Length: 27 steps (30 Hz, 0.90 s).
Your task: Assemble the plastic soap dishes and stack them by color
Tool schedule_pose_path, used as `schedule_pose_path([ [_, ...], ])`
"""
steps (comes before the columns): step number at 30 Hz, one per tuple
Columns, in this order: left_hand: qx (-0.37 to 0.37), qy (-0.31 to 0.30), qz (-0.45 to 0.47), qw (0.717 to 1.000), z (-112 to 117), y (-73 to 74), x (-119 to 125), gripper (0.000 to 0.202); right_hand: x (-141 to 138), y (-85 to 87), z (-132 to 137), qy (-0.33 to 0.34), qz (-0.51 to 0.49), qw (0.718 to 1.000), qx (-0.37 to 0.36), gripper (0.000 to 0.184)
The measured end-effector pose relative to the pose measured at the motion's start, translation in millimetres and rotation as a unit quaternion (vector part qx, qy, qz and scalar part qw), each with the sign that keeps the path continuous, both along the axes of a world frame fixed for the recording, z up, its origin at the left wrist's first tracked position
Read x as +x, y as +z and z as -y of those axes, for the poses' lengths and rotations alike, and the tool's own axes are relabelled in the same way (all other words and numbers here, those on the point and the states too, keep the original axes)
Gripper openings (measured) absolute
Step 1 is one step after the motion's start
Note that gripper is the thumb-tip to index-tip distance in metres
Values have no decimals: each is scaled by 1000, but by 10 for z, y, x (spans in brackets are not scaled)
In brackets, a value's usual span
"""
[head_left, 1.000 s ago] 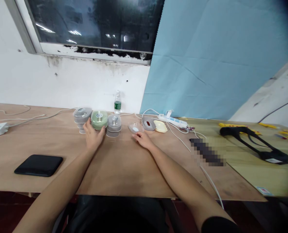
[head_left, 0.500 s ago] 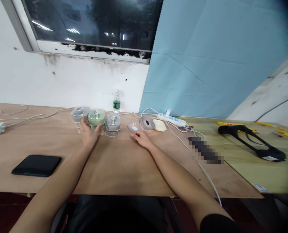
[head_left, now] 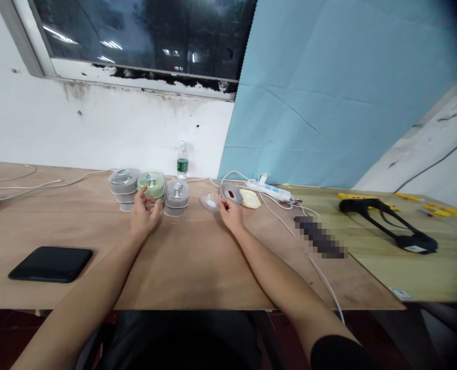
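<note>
My left hand (head_left: 146, 213) is in front of the green lidded box (head_left: 151, 181), its fingers apart and slightly curled, holding nothing. On either side of that box stand a stacked grey box (head_left: 124, 186) and a smaller grey box (head_left: 176, 197), both with translucent lids. My right hand (head_left: 232, 213) has its fingertips pinched together at the edge of a clear lid (head_left: 207, 199) with a white round spot. What those fingers hold, if anything, cannot be made out. Just behind them lies a grey box part (head_left: 230, 191) with a dark red mark, and a pale yellow piece (head_left: 250, 199) beside it.
A water bottle (head_left: 182, 162) stands at the wall. A white power strip (head_left: 270, 190) with cables lies at the back right. Also on the table are a black flat case (head_left: 51, 263), a blurred-out dark object (head_left: 321, 237) and a black strap-like frame (head_left: 390, 226).
My left hand has drawn back from the green box, its fingers curling. My right hand has risen slightly and its fingertips have come together near the clear lid. The view has shifted a little.
</note>
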<state>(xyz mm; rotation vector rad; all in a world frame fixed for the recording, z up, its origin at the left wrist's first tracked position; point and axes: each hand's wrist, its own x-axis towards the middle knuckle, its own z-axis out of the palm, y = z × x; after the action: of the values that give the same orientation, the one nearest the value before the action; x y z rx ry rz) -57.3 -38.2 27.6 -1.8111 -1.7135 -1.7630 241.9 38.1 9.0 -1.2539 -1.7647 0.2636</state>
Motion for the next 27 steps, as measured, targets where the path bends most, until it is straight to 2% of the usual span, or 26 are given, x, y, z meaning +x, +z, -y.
schedule_pose_path([
  [4, -59, -46, -108, 991, 107, 38, 121, 34, 141, 9, -109, -79, -27, 993, 86, 26],
  [7, -100, -112, -176, 973, 145, 73, 193, 30, 269, -13, -217, -133, -30, 982, 133, 25],
  [11, -159, -175, -233, 943, 124, 86, 210, 33, 467, -72, -361, -191, -54, 972, 128, 26],
  [17, -262, -201, -256, 909, 76, 16, 160, 39, 690, -180, -511, -260, -94, 958, 75, 32],
  [21, -290, -218, -269, 892, 59, -13, 154, 39, 689, -231, -551, -249, -147, 956, 41, 44],
  [27, -312, -226, -266, 884, 52, 1, 154, 45, 580, -186, -483, -218, -108, 964, 102, 39],
])
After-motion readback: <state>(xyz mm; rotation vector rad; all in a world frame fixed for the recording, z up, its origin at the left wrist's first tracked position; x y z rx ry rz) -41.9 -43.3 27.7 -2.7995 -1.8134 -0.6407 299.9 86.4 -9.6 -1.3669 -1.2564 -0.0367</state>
